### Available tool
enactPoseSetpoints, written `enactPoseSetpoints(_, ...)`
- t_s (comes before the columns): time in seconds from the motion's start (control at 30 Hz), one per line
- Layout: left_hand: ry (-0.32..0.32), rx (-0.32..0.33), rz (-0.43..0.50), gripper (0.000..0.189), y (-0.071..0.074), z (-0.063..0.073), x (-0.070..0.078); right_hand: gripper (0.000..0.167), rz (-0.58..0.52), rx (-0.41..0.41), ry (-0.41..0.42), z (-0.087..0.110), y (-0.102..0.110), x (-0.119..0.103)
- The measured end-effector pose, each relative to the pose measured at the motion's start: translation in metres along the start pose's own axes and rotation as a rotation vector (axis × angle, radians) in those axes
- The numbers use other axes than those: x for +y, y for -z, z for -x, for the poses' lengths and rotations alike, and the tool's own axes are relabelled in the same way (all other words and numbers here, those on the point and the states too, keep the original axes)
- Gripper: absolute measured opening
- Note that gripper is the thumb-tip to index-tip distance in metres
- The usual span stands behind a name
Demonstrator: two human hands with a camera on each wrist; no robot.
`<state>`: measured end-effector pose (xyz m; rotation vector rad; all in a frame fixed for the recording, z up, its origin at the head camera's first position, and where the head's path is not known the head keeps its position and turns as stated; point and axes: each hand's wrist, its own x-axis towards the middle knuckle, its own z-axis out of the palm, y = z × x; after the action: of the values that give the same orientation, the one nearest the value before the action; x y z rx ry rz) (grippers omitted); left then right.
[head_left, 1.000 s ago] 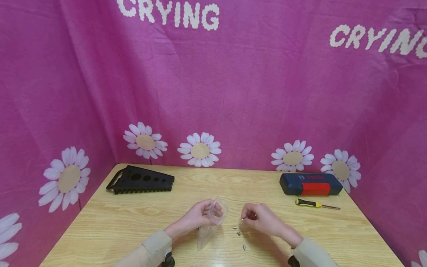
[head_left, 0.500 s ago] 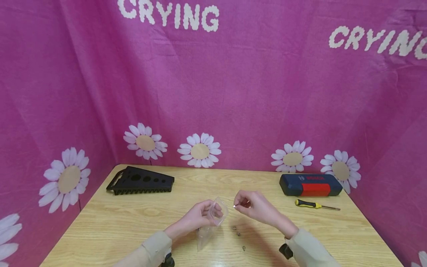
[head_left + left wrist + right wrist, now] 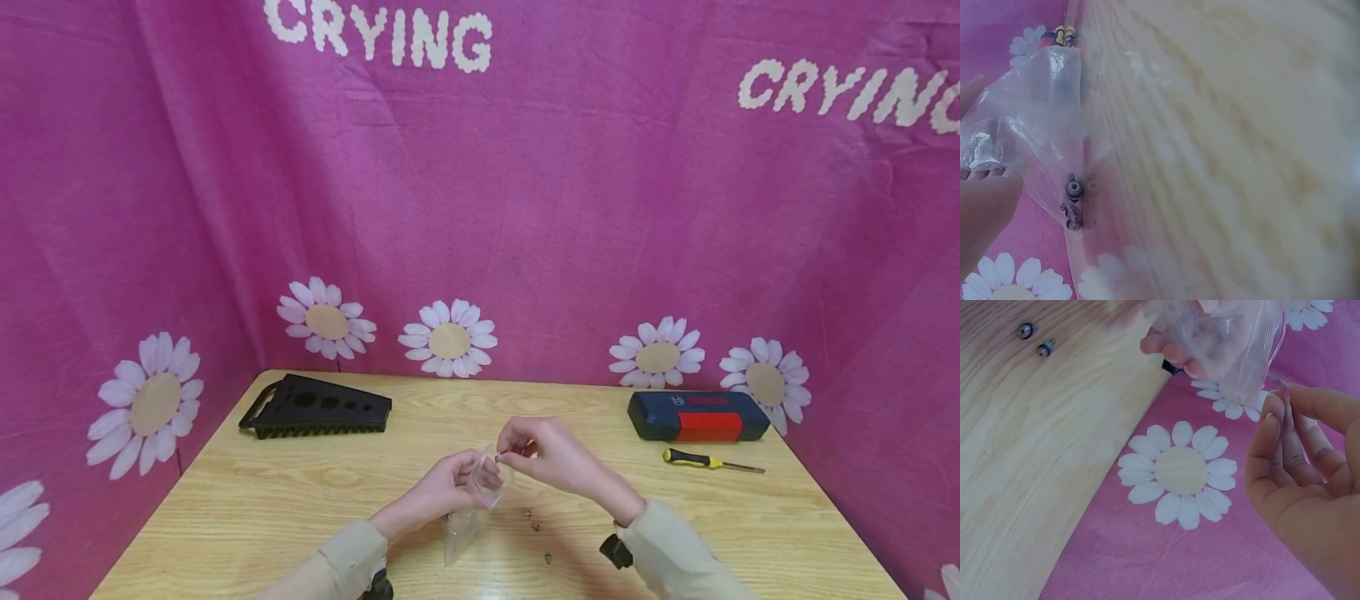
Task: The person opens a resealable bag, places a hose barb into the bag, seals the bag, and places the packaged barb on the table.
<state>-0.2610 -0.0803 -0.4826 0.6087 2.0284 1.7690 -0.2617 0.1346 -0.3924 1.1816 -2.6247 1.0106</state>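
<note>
My left hand [image 3: 442, 492] holds a clear plastic zip bag [image 3: 461, 537] by its upper part, its mouth spread towards the right. In the left wrist view, several small dark metal screws [image 3: 1073, 205] lie at the bottom corner of the bag. My right hand [image 3: 557, 460] pinches a small metal screw [image 3: 1278, 381] between thumb and fingertips, right at the bag's mouth. Whether the screw is inside the opening or just beside it, I cannot tell. Three loose screws [image 3: 536, 527] lie on the table, below and between the hands.
On the wooden table [image 3: 300, 500], a black wrench rack [image 3: 322, 406] lies at the back left. A dark blue and red Bosch case [image 3: 699, 415] sits at the back right, with a yellow and black screwdriver [image 3: 708, 460] in front. Pink floral cloth [image 3: 525, 208] hangs behind.
My right hand has lifted the screw off the table area and carried it up and left to the bag's mouth. The left hand and the bag have stayed in place.
</note>
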Motion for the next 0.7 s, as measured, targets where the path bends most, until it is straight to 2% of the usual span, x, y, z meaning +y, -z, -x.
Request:
enactPoseSetpoints(0.1, 0.002, -0.003, 0.008, 0.032, -0.001, 0.001, 0.001, 0.006, -0.01, -0.008, 0.013, -0.001, -0.001, -0.002)
enactPoseSetpoints(0.33, -0.002, -0.004, 0.018, 0.031, -0.002, 0.001, 0.0, 0.005, -0.041, -0.005, -0.018, 0.003, 0.002, 0.001)
enactPoseSetpoints(0.5, -0.005, 0.003, 0.017, 0.03, -0.001, -0.001, 0.0, 0.006, -0.036, 0.002, -0.034, 0.011, 0.006, 0.01)
enactPoseSetpoints(0.7, -0.009, 0.002, 0.006, 0.03, 0.0, -0.001, -0.001, 0.006, -0.052, -0.034, -0.079, 0.028, 0.004, 0.022)
